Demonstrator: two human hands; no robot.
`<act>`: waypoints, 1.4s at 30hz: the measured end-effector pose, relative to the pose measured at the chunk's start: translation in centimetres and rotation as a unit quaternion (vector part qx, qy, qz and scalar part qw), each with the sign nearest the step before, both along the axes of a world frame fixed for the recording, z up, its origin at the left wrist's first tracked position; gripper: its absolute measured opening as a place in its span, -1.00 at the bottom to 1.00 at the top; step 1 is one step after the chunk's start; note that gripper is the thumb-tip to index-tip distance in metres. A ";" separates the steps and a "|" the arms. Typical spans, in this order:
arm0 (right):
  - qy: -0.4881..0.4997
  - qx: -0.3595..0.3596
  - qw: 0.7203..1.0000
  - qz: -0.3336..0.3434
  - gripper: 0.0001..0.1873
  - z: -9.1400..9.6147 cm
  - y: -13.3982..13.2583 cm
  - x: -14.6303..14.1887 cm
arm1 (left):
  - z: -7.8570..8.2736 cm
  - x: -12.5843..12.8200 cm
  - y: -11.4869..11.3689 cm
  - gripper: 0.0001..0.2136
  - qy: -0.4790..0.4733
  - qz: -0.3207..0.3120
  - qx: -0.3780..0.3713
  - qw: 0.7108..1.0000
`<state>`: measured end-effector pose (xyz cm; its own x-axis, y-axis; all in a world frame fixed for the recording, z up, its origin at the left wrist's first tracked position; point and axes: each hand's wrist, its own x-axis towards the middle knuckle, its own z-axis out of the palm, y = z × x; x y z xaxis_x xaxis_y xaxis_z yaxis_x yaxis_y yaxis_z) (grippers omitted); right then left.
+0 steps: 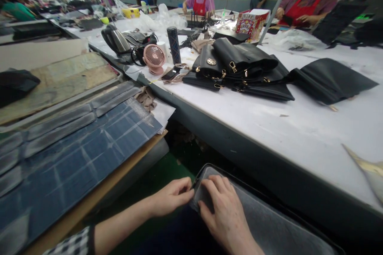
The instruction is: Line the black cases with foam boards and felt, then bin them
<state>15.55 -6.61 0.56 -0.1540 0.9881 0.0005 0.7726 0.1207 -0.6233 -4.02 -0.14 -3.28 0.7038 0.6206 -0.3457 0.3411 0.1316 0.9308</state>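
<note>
A long grey panel [269, 219] with rounded corners and a raised black rim lies at the lower right, low beside the table's front edge. My left hand [176, 196] is closed at the panel's left corner, thumb and forefinger pinching the black rim there. My right hand [226, 211] rests on top of the panel near the same corner. Its fingers are bent and the thumb stands apart from them, touching the grey surface. The far lower end of the panel runs into shadow.
Black leather bag pieces [239, 61] with gold fittings lie on the white table [269, 127]. A pink fan [154, 57], a patterned bottle [174, 46] and a kettle [116, 39] stand behind. At left, a blue board [89, 147] bears grey strips. People work beyond.
</note>
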 end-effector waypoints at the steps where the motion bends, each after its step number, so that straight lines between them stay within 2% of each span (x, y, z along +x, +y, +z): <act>1: 0.003 -0.005 1.000 -0.003 -0.69 0.0 0.0 0.0 | -0.2 0.0 0.0 -0.58 -0.009 0.002 -0.015 1.000; 4: 0.011 -0.017 1.000 -0.016 -0.68 0.0 -0.1 -0.1 | -0.3 -0.1 0.1 -0.53 -0.041 0.008 -0.064 0.997; 9: 0.025 -0.015 0.999 -0.014 -0.68 -0.3 -0.2 -0.1 | -0.4 0.5 0.6 -0.33 -0.094 0.039 -0.183 0.978; 14: 0.031 -0.013 0.999 -0.020 -0.65 -0.5 -0.3 -0.1 | -1.1 1.8 0.7 -0.52 -0.084 0.091 -0.267 0.956; 18: 0.037 -0.009 0.999 -0.029 -0.65 -0.4 -0.3 -0.1 | -1.2 2.2 0.8 -0.50 -0.067 0.094 -0.300 0.947; 21: 0.036 -0.004 0.999 -0.032 -0.63 -0.4 -0.3 -0.1 | -1.1 2.1 1.1 -0.47 -0.047 0.087 -0.294 0.951; 27: 0.040 0.004 0.999 -0.030 -0.62 -0.9 -0.4 0.3 | -0.4 2.4 2.0 -0.48 0.025 0.049 -0.239 0.969; 31: 0.015 0.019 1.000 0.000 -0.23 -1.0 -0.3 0.5 | 0.9 3.0 2.8 -0.52 0.078 0.006 -0.202 0.976; 33: -0.002 0.009 1.000 0.015 -0.15 -0.8 -0.1 0.5 | 1.3 3.2 3.1 -0.55 0.097 -0.011 -0.179 0.979; 37: -0.024 0.002 1.000 0.018 -0.31 -0.4 0.3 0.4 | 1.1 3.2 3.1 -0.61 0.102 -0.009 -0.137 0.985; 42: -0.041 0.000 0.999 0.031 -0.35 -0.1 0.3 0.4 | -0.1 2.9 1.1 -0.61 0.062 0.058 -0.138 0.987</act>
